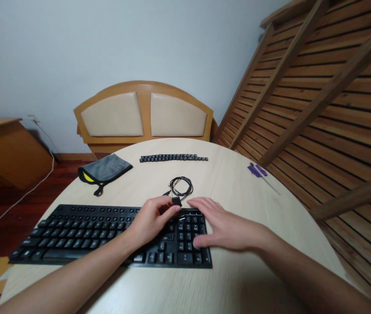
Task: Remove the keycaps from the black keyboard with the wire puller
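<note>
1. two bare hands over the right end of a black keyboard (83, 231) that lies along the near edge of a round pale wooden table (237, 279).
2. left hand (151, 222) is curled over the upper right part of the keyboard, thumb and forefinger pinched on a small black keycap (176, 201) at the keyboard's top edge; what else the fingers grip cannot be told.
3. right hand (226, 229) lies flat and open, palm down, fingers spread on the number-pad end of the keyboard; it holds nothing, thumb pointing toward the left hand.
4. the two hands are just beside each other, fingertips nearly meeting at the keycap.
5. coiled black cable (181, 186) sits on the table just beyond the keycap, close to the fingertips.
6. row of loose black keycaps (174, 158) is lined up farther back, well apart from the hands.
7. grey cloth with yellow trim (105, 171) lies back left on the table.
8. purple-handled tool (259, 171) lies at the right edge of the table.
9. wooden headboard with padded panels (144, 113) stands behind the table; slatted wooden frame (319, 96) leans at right.
</note>
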Demonstrator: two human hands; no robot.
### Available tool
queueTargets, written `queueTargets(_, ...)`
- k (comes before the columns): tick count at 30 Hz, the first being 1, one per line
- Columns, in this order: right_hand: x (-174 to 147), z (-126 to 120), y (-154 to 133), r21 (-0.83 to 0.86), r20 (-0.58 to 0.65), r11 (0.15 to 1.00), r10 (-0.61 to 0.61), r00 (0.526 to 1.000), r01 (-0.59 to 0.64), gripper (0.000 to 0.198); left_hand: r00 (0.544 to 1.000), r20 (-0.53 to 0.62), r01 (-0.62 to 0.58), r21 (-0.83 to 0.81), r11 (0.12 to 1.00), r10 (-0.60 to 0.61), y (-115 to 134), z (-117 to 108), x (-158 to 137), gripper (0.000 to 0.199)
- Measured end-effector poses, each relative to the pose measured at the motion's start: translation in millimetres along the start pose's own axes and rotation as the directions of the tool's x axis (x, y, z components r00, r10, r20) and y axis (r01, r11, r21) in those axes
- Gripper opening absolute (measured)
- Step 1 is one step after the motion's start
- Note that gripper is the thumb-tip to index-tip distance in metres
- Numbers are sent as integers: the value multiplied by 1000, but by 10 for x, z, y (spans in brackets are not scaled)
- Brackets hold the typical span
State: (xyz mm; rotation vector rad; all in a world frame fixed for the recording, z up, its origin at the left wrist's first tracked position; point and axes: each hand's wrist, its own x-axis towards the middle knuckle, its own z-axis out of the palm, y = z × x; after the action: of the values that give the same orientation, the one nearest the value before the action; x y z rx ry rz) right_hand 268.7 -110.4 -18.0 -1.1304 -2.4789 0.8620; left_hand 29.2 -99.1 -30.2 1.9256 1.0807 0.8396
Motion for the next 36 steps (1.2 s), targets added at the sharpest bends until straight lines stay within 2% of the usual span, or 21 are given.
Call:
queueTargets(2,-58,98,-36,27,66,999,-41,997,40,105,1000,2,-15,10,1000,15,11,-3,-7,28)
queueTargets(4,-61,181,-24,45,58,997,-69,996,66,113,999,14,-42,23,999,42,35,-10,-19,27)
queueTargets(12,28,313,-40,53,-2,993,-107,994,107,106,1000,29,-13,121,993,9,125,-56,-52,28)
queueTargets(16,23,304,-62,63,5,993,-101,995,100,104,999,41,5,76,997,-8,80,-30,-46,28)
queueTargets(18,24,301,-73,65,-3,993,-93,996,93,96,998,56,-22,75,997,18,74,-8,-46,27)
queueTargets(20,32,306,-87,70,-29,993,-89,996,91,79,997,62,-60,109,992,54,85,9,-52,27)
queueTargets(23,60,329,-107,79,-111,994,-69,991,78,50,990,90,-127,183,975,112,109,20,-68,26)
queueTargets(26,91,350,-123,116,-187,991,-45,981,67,35,984,109,-165,251,954,142,107,23,-82,26)
queueTargets(30,116,360,-136,177,-229,983,-14,973,55,27,997,36,-73,235,969,66,64,36,-74,28)
queueTargets(36,160,406,-115,252,-299,967,35,954,44,13,999,36,33,-14,999,-32,5,53,-32,26)
